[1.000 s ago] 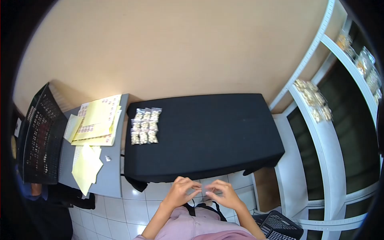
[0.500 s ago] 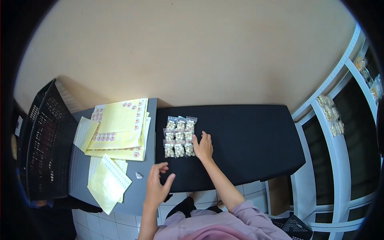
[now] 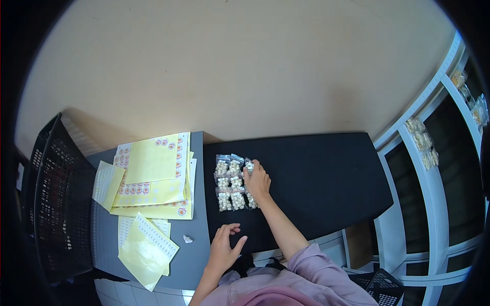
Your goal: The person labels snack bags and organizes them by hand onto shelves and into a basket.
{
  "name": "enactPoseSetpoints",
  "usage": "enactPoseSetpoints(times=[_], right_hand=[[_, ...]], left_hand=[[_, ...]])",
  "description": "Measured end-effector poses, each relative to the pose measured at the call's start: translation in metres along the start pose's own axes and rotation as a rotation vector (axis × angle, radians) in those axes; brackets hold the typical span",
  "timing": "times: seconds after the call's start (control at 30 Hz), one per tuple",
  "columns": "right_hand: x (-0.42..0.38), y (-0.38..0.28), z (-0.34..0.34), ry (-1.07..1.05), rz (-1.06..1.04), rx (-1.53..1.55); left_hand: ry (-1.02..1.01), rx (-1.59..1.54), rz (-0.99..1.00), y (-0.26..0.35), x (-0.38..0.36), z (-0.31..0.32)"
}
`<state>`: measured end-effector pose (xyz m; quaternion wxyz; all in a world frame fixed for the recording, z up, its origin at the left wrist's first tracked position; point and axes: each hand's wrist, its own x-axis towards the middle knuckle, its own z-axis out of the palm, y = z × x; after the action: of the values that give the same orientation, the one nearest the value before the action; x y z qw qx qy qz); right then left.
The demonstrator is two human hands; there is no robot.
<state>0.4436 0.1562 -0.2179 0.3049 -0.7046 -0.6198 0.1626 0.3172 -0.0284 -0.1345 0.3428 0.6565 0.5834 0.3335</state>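
Small clear plastic packets (image 3: 237,200) of pale, nut-like pieces lie in rows on a black-covered table (image 3: 316,183). My right hand (image 3: 258,182) is over the right-hand column, thumb and fingers closed around a packet (image 3: 249,164) near its top. That hand hides much of the column, including the middle packet. Closer to my body, my left hand (image 3: 223,251) hovers by the table's front edge, holding nothing, with thumb and fingers apart.
Yellow sticker sheets (image 3: 153,163) are piled on the grey table (image 3: 196,204) at left, with a crumpled white scrap (image 3: 188,238) beside them. A black basket (image 3: 64,204) stands far left. White shelving (image 3: 429,204) at right carries more packets (image 3: 422,143).
My right hand has gone from beside the packets to over their right column and closed on one. My left hand stays open near the front edge. The whole view has shifted slightly.
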Motion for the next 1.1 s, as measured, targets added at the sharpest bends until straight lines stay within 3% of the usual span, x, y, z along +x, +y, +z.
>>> enactPoseSetpoints(times=[0.17,0.23,0.27,0.3,0.37,0.4,0.47,0.77,0.83,0.97,1.03,1.1], right_hand=[[-0.031,0.022,-0.022,0.036,0.057,0.159],[-0.048,0.036,-0.028,0.056,0.156,0.441],[-0.057,0.039,-0.03,0.094,0.229,0.555],[-0.066,0.04,-0.033,0.146,0.298,0.671],[-0.08,0.041,-0.045,0.295,0.189,0.708],[-0.083,0.046,-0.051,0.318,0.254,0.827],[-0.089,0.047,-0.084,0.374,0.332,1.014],[-0.132,0.137,-0.205,1.006,0.362,1.044],[-0.149,0.158,-0.235,1.154,0.371,1.024],[-0.185,0.213,-0.292,1.379,0.355,0.99],[-0.202,0.236,-0.325,1.479,0.324,0.902],[-0.216,0.256,-0.355,1.554,0.302,0.77]], left_hand=[[-0.107,0.067,0.064,-0.003,0.029,0.021],[0.034,0.214,0.214,0.0,0.045,0.041],[-0.028,0.166,0.229,-0.008,0.049,0.053],[-0.158,-0.037,0.067,-0.005,0.053,0.06],[-0.318,-0.288,0.166,-0.018,0.061,0.082],[-0.383,-0.179,0.29,0.006,0.062,0.076],[-0.472,-0.168,0.329,0.035,0.061,0.084],[-0.828,-0.245,0.604,0.128,0.045,0.192],[-0.809,-0.289,0.728,0.15,0.034,0.229],[-0.771,-0.431,0.8,0.198,0.005,0.301],[-0.866,-0.426,0.802,0.219,-0.005,0.335],[-0.821,-0.502,0.859,0.243,-0.018,0.367]])
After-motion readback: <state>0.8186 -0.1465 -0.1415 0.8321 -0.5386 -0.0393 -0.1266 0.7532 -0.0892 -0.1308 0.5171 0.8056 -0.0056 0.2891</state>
